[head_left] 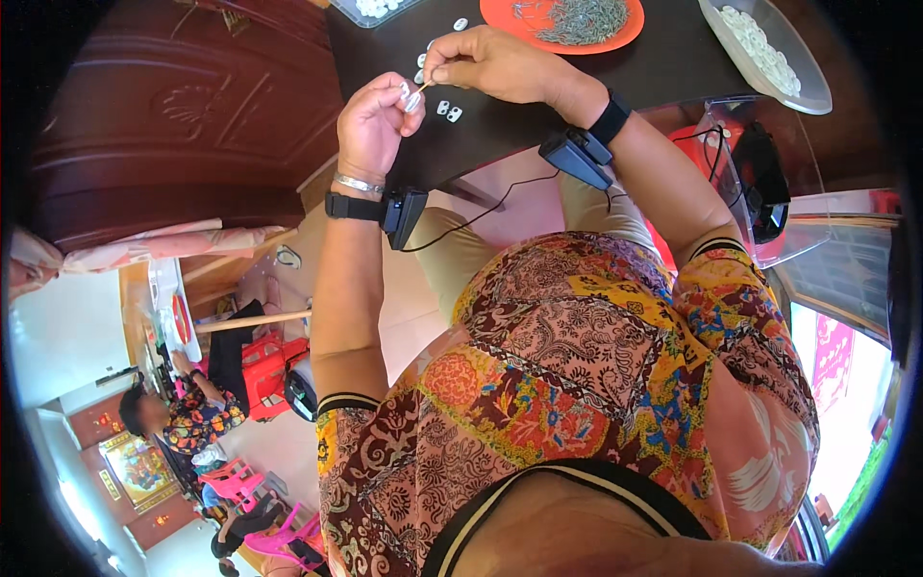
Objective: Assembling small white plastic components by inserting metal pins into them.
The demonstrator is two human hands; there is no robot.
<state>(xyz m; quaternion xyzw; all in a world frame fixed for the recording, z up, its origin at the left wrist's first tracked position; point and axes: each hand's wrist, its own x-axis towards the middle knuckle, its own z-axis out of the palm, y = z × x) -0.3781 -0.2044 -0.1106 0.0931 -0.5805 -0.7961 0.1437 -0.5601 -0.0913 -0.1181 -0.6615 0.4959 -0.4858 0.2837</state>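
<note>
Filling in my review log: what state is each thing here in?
Left hand, closed, pinching white plastic piece
Right hand, closed, pinching thin yellowish stick
Orange plate, holding heaped metal pins
Translucent tray at right, holding many white pieces
Upper-left tray, partly out of frame, holding white pieces
White pieces on dark table, loose
Black wrist straps, fastened

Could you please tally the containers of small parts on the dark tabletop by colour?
Orange: 1, the orange plate of grey metal pieces
Pale: 2, the upper-left tray, cut off by the frame, and the right-hand tray, both with white pieces
Total: 3
</note>
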